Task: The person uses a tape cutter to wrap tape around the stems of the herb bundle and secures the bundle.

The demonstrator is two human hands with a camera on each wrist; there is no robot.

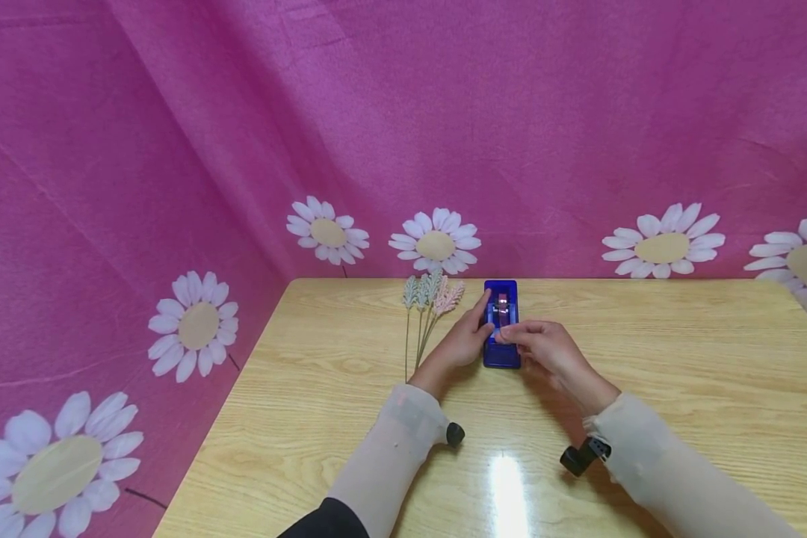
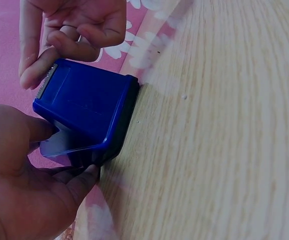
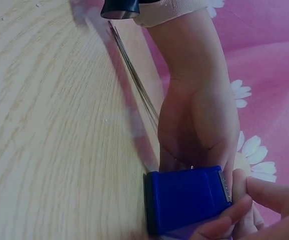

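A blue tape dispenser (image 1: 502,362) stands on the table near its back edge, with a small roll (image 1: 502,302) inside. Its serrated metal cutter (image 2: 46,82) faces the near side. My left hand (image 1: 466,341) grips the dispenser's left side, thumb on top and fingers along the wall. At the cutter end, my right hand (image 1: 557,351) pinches the tape between thumb and forefinger; the strip itself is mostly hidden by the fingertips. In the right wrist view the right fingers (image 3: 239,212) touch beside the cutter.
Left of the dispenser lie several artificial flower stems (image 1: 419,336) with pale green and pink heads, close to my left wrist. The wooden table (image 1: 296,418) meets a pink cloth (image 1: 545,134) with daisies at the back and left.
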